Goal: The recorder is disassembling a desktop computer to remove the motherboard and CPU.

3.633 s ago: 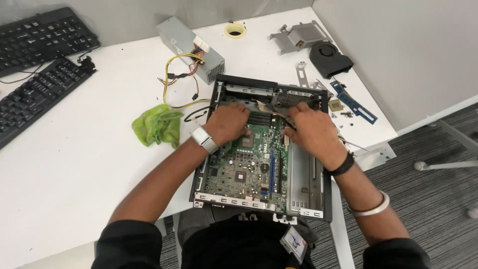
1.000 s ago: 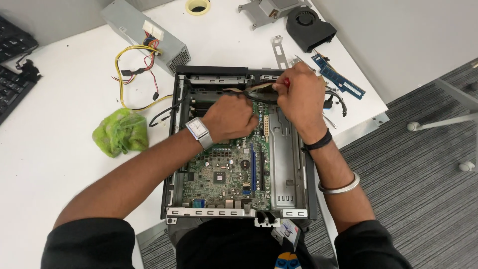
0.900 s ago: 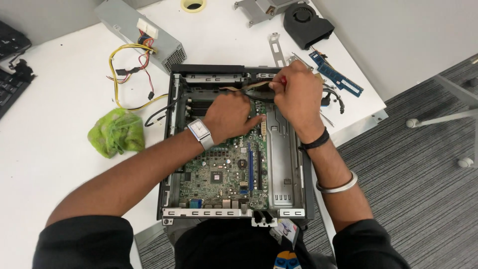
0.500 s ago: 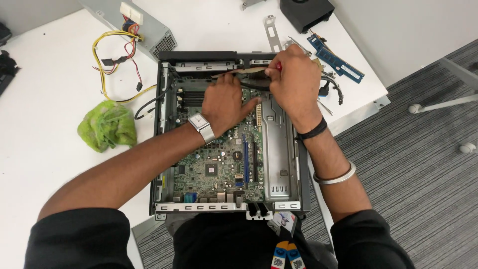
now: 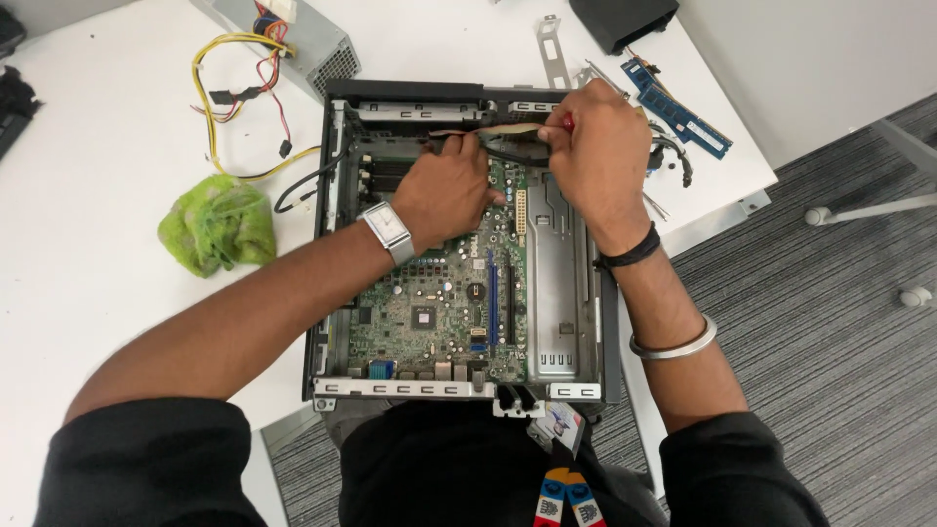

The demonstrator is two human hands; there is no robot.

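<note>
An open desktop computer case (image 5: 327, 293) lies on the white table with its green motherboard (image 5: 429, 303) exposed. My left hand (image 5: 444, 190), a silver watch on its wrist, reaches into the far end of the case and pinches a tan flat cable (image 5: 512, 130). My right hand (image 5: 595, 156) is just right of it, over the grey metal drive bay (image 5: 556, 283). It is closed around a small red-handled tool (image 5: 566, 122) whose tip is hidden. The two hands nearly touch over the cable.
A grey power supply (image 5: 303, 39) with yellow wires (image 5: 220, 83) lies at the far left. A crumpled green bag (image 5: 217, 222) sits left of the case. A blue memory stick (image 5: 683, 109), a metal bracket (image 5: 551, 44) and a black part (image 5: 625, 15) lie far right, near the table edge.
Both hands have shifted from the middle of the board to the case's far end. The view has dropped, so the case sits higher in frame. The grips look unchanged over the last second.
</note>
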